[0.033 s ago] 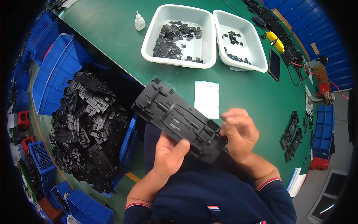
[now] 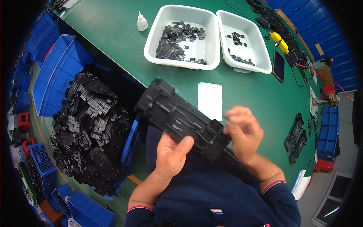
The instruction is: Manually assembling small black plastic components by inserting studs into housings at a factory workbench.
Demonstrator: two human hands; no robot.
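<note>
My left hand (image 2: 172, 154) grips a long black plastic model-car chassis (image 2: 179, 121) by its near edge, thumb on top. The chassis lies slantwise above my lap, its moulded ribs and shafts facing up. At its right end is my right hand (image 2: 244, 132), fingers curled and pinched around a small black piece (image 2: 226, 118), blurred by motion. Beyond the chassis, a white sheet (image 2: 210, 101) lies on the green table (image 2: 170, 81). Two white tubs, the left one (image 2: 149, 56) and the right one (image 2: 267, 68), hold small black parts.
At left, a blue crate (image 2: 51, 89) overflows with black chassis parts (image 2: 89, 128). A small white dropper bottle (image 2: 142, 23) stands beside the left tub. Towards the right are a phone (image 2: 278, 66), a yellow tool (image 2: 279, 41), cables and more black chassis (image 2: 296, 138).
The chassis has rolled slightly in my left hand, so its side edge shows differently. My right hand has shifted a little at its right end.
</note>
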